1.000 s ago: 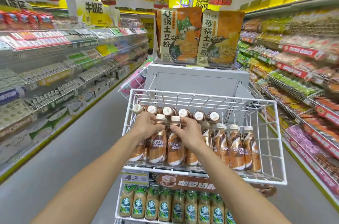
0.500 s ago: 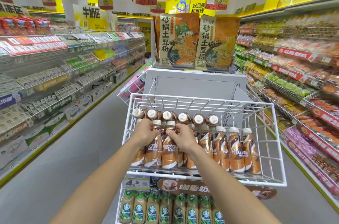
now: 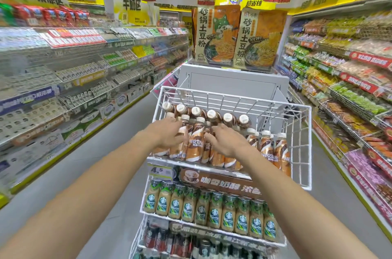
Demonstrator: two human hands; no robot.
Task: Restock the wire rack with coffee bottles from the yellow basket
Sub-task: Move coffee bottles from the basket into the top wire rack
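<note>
While both hands — left hand, right hand — spread loosely over coffee bottles, neighbours crowd them.

The wire rack is thin metal rod with a smooth white coating, faintly shiny. Under the fingers, the coffee bottles look like plastic, wrapped in glossy brown and cream sleeves, with smooth pale caps. Below the fingers, the green-labelled bottles are shiny too. Well beyond the fingers, the noodle bags are glossy printed film. The floor is smooth, matt grey.
</note>
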